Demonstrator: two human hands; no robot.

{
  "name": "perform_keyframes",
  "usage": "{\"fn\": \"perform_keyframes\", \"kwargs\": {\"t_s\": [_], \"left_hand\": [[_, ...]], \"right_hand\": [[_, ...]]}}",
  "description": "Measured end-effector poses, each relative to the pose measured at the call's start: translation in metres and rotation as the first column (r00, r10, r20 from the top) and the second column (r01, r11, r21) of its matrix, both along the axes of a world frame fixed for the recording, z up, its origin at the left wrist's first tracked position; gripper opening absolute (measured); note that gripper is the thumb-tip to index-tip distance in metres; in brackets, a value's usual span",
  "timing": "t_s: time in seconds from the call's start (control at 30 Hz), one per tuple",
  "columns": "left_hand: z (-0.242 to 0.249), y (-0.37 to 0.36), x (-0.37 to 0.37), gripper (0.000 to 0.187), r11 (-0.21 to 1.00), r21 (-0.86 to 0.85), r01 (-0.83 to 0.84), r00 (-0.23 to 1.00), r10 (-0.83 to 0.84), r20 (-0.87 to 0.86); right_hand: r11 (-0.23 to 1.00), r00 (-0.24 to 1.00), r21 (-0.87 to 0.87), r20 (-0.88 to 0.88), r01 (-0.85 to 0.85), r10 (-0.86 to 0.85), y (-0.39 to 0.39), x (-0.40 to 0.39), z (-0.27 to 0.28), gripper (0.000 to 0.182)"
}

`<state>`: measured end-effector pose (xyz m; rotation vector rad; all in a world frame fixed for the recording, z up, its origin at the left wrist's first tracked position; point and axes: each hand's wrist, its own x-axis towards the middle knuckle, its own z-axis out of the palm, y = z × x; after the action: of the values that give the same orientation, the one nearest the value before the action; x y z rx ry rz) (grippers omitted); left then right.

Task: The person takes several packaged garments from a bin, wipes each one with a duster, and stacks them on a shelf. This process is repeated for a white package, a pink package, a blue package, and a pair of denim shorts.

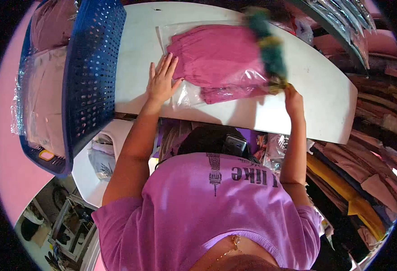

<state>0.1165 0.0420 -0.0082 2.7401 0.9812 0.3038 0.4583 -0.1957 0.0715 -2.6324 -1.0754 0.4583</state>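
Observation:
A folded pink garment (223, 56) lies inside a clear plastic bag (185, 97) on the white table. My left hand (163, 80) rests with fingers spread at the bag's left edge, by the gathered end of the garment. On the right, my right hand (294, 101) is closed at the lower end of a long dark green and yellow thing (273, 54). That thing stretches across the bag's right side and is smeared by motion, so its kind cannot be made out.
The white table (315, 113) has a curved far edge. At its left stands a blue perforated basket (94, 58) with bagged clothes. Folded garments (361, 180) are stacked at the right, below silvery plastic packets (343, 18). A white container (90, 174) sits under the basket.

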Motion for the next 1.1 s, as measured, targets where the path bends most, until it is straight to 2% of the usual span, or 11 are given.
{"fn": "perform_keyframes", "kwargs": {"t_s": [0.17, 0.27, 0.33, 0.4, 0.5, 0.6, 0.67, 0.8, 0.87, 1.07, 1.1], "left_hand": [[0.000, 0.001, 0.001, 0.070, 1.000, 0.006, -0.017, 1.000, 0.017, -0.007], [0.000, 0.000, 0.002, 0.070, 1.000, 0.009, -0.015, 1.000, 0.015, -0.013], [-0.003, 0.001, 0.002, 0.072, 0.999, 0.020, -0.027, 1.000, 0.027, 0.003], [-0.002, 0.000, 0.003, 0.073, 0.999, 0.024, -0.032, 0.999, 0.032, -0.011], [-0.003, 0.002, 0.003, 0.072, 1.000, 0.020, -0.020, 1.000, 0.020, -0.004], [-0.004, -0.001, 0.002, 0.072, 0.999, 0.033, -0.024, 1.000, 0.024, -0.002], [-0.001, -0.001, 0.002, 0.069, 1.000, 0.008, -0.019, 1.000, 0.019, -0.024], [-0.004, -0.001, 0.001, 0.072, 0.998, 0.067, -0.019, 1.000, 0.018, 0.019], [-0.006, -0.001, 0.001, 0.071, 0.999, 0.045, -0.029, 1.000, 0.028, 0.010], [-0.009, -0.009, -0.002, 0.070, 0.997, 0.040, -0.059, 0.998, 0.058, 0.015], [-0.003, -0.018, -0.004, 0.067, 0.999, 0.039, 0.031, 0.995, -0.034, 0.091]], "right_hand": [[0.936, 0.997, 0.349, -0.081, 0.040, -0.012, -0.039, -0.013, -0.017, 0.021], [0.974, 0.973, 0.089, -0.089, -0.207, 0.215, -0.057, -0.060, -0.032, 0.034], [0.993, 0.996, -0.120, -0.086, -0.016, 0.006, -0.070, -0.054, -0.054, 0.032], [0.953, 0.946, 0.058, -0.153, 0.296, -0.285, -0.068, -0.051, -0.051, 0.030], [0.912, 0.925, 0.276, -0.317, 0.302, -0.211, -0.082, -0.051, -0.069, 0.027], [0.932, 0.956, 0.211, 0.037, -0.293, 0.292, -0.100, -0.081, -0.074, 0.038], [0.978, 0.985, -0.136, -0.088, -0.158, 0.147, -0.101, -0.085, -0.074, 0.042], [0.920, 0.921, 0.054, -0.073, 0.387, -0.383, -0.108, -0.040, -0.080, 0.034], [0.903, 0.925, 0.231, 0.035, 0.362, -0.379, -0.107, -0.015, -0.081, 0.029], [0.876, 0.816, -0.049, 0.390, 0.481, -0.426, -0.056, -0.012, -0.041, 0.038], [0.970, 0.901, 0.094, 0.361, 0.223, -0.243, -0.045, -0.010, -0.049, 0.043]]}}
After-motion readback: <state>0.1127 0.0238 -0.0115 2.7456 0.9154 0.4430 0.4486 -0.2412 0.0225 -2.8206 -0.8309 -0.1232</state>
